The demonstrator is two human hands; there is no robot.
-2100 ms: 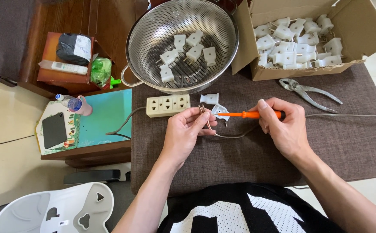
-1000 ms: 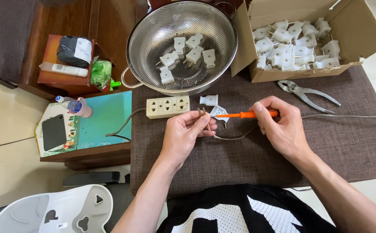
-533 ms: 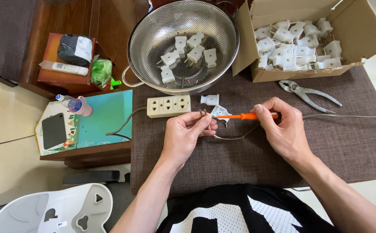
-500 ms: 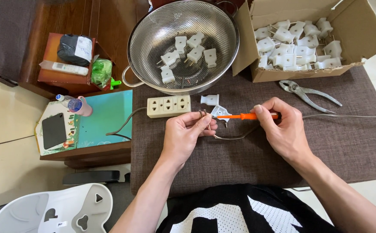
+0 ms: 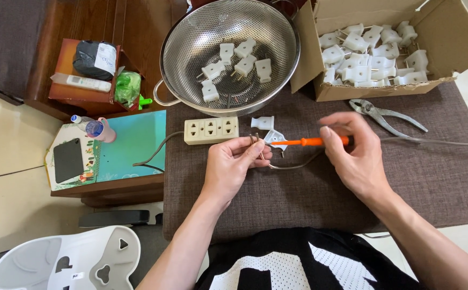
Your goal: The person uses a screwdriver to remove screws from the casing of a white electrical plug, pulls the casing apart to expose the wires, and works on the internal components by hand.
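My left hand (image 5: 234, 166) pinches the stripped end of a grey cable (image 5: 293, 164) just above the brown table mat (image 5: 298, 198). My right hand (image 5: 354, 156) holds an orange-handled screwdriver (image 5: 312, 142), its tip resting at a white plug half (image 5: 276, 139) on the mat. Another white plug piece (image 5: 263, 123) lies just behind it. A cream power strip (image 5: 211, 130) sits left of the plug parts.
A steel colander (image 5: 228, 53) with several white plugs stands at the back. A cardboard box (image 5: 389, 48) of more white plugs is at the back right, pliers (image 5: 387, 115) in front of it. A low wooden side table (image 5: 105, 150) with a phone and bottle is at the left.
My right hand has shifted slightly along the screwdriver and the tip stays at the plug half. My left hand keeps its grip on the cable end.
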